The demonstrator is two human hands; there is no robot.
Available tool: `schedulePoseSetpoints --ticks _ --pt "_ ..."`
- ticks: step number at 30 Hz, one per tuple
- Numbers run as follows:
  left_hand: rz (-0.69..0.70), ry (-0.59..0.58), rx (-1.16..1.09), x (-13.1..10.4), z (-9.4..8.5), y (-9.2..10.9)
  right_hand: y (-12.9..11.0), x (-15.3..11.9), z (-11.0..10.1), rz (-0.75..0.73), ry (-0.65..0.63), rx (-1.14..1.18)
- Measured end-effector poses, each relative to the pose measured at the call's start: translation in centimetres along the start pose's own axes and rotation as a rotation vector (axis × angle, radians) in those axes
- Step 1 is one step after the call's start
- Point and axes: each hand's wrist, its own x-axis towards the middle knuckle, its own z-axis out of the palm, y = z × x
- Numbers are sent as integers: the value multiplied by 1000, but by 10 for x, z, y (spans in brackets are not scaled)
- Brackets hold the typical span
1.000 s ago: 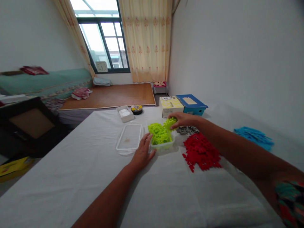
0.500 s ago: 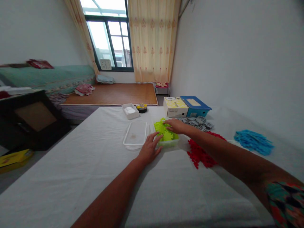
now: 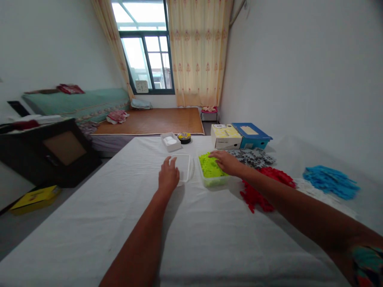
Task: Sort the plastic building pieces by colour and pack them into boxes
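Note:
A clear plastic box [image 3: 216,182] full of yellow-green pieces [image 3: 210,166] stands on the white cloth. My right hand [image 3: 226,161] rests on top of those pieces with its fingers apart; whether it grips any of them is not visible. To the left of the box lies a clear lid with a white rim [image 3: 189,169]. My left hand [image 3: 169,174] is over the lid's left side, fingers spread and curved, with nothing visible in it. A red pile of pieces [image 3: 254,197] is partly hidden under my right forearm.
Grey pieces [image 3: 254,156], a blue pile [image 3: 330,181] and white pieces [image 3: 318,193] lie to the right. Farther back stand a yellow-and-white box [image 3: 226,137], a blue box [image 3: 253,134], a small white box [image 3: 171,142] and a round black-and-yellow tin [image 3: 184,138].
My left hand has moved left from the box's edge to over the lid. My right hand stays at the yellow-green pieces. The view has shifted slightly.

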Motion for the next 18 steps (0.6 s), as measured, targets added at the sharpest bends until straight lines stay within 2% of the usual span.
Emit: schedulePoseSetpoints --ticks 2,5,11,14,18 --pt "-121 -85 100 4 -3 -18 -12 -7 1 -37 28 59" --pt "-163 -156 179 5 -3 -36 -38 -18 4 -99 38 113" --pt "-233 -210 161 7 -6 -46 -82 -26 7 -189 -44 81" --pt "-259 -167 36 13 -11 -46 -96 -20 9 -189 -72 -6" --pt "-227 -26 -209 20 -16 -36 -121 -3 14 -149 -83 -124"
